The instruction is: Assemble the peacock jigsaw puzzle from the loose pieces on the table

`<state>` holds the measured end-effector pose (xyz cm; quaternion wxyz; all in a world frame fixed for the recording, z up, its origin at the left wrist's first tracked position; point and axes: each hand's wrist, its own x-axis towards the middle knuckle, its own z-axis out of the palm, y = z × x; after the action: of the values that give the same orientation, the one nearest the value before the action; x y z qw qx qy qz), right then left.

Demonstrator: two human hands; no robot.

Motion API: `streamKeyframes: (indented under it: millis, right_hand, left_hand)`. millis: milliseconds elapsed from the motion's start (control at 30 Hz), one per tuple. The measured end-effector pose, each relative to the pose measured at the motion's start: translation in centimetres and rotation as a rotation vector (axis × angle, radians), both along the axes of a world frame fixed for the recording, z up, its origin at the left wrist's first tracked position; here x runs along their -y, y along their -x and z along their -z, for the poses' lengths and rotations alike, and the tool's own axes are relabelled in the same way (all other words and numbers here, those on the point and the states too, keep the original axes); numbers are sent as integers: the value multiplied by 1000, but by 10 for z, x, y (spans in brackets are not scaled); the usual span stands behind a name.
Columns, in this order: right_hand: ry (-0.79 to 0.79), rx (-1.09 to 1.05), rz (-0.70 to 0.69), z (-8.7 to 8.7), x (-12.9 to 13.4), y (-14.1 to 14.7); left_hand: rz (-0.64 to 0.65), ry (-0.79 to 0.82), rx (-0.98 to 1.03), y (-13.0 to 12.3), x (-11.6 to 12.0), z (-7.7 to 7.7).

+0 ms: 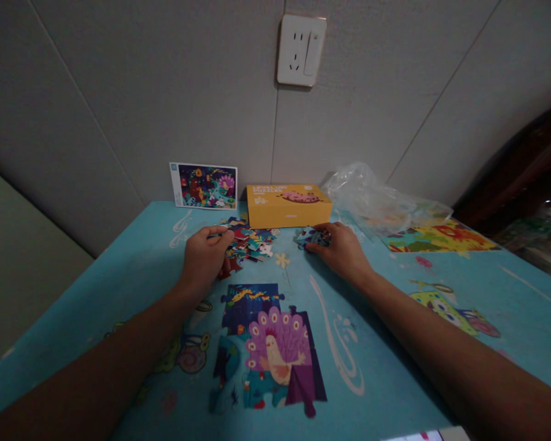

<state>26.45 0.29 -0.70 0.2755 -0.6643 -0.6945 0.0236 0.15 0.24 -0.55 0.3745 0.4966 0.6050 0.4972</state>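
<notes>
My left hand is at the left side of a loose pile of puzzle pieces. Its thumb and forefinger are pinched together on a puzzle piece, mostly hidden by the fingers. Farther right, my right hand curls its fingers around a small cluster of bluish puzzle pieces on the table. Between my forearms lies a partly joined puzzle, showing a purple peacock against dark blue and teal.
A reference picture card leans on the wall beside a yellow puzzle box. Crumpled clear plastic and a colourful sheet lie at the back right. A white-edged device shows at the bottom edge of the blue tablecloth.
</notes>
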Motion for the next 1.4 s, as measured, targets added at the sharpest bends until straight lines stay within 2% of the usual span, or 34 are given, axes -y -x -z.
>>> streamKeyframes:
  millis: [133,233,300,367,433,500,600,667,1033,1400]
  right_hand:
    - [-45,-3,24,2,1,-1]
    - [-76,-90,25,3,-1,-2]
    - [-28,-291,-28,4,-2,0]
    - [48,-577,-129,3,-1,5]
    - [119,-822,-238,1,3,14]
    - [197,-932,-330,-3,11,25]
    - [278,-947,-452,-7,23,39]
    - [294,-940,-481,-8,28,44]
    - [320,-922,-469,-6,27,41]
    - [439,-775,-499,-3,26,37]
  left_hand:
    - [67,-18,-51,-1,2,0]
    - [46,-120,-135,0,1,2]
    - [24,-184,-195,0,0,3]
    - [73,-193,-207,-1,1,3]
    - [198,-191,-187,-5,5,3]
    - [359,-213,-200,-9,10,3]
    - [554,-260,-262,-14,19,3]
    - [607,-252,-275,-15,22,3]
    - [672,-137,-119,-16,25,-2]
    - [663,-289,-334,-13,20,7]
